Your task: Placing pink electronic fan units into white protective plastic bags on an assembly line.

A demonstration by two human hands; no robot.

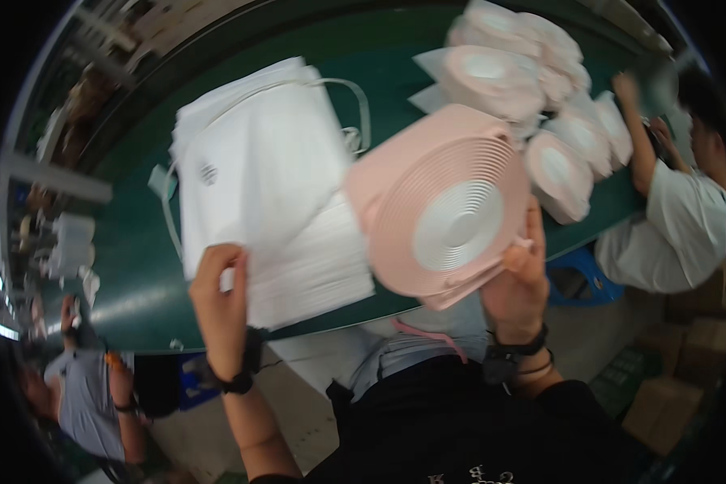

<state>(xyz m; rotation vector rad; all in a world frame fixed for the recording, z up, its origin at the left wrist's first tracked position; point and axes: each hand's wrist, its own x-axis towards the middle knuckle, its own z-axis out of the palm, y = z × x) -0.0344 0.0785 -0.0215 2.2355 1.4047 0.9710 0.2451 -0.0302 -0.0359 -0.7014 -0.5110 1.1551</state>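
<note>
My right hand (pixel 520 278) grips the lower right edge of a pink plastic appliance (pixel 363 181), thumb in front. The appliance is held up tilted, its round face of concentric ribs around a pale silvery disc turned toward me. On the left lies a thick stack of white bags or sheets (pixel 315 258), with a small dark print on the top one. My left hand (pixel 220 278) has its fingers closed at the near left edge of the top white sheet (pixel 258 169), which is lifted and blurred. A white cord (pixel 361 101) loops across the stack's far end.
Several pink appliances in white wrapping (pixel 492 85) are piled at the back right of the green table (pixel 129 290). A co-worker (pixel 669 218) sits at the right, another (pixel 89 403) at the left. A blue stool (pixel 593 278) and cardboard boxes (pixel 665 411) are at the right. A pink strip (pixel 431 335) crosses my lap.
</note>
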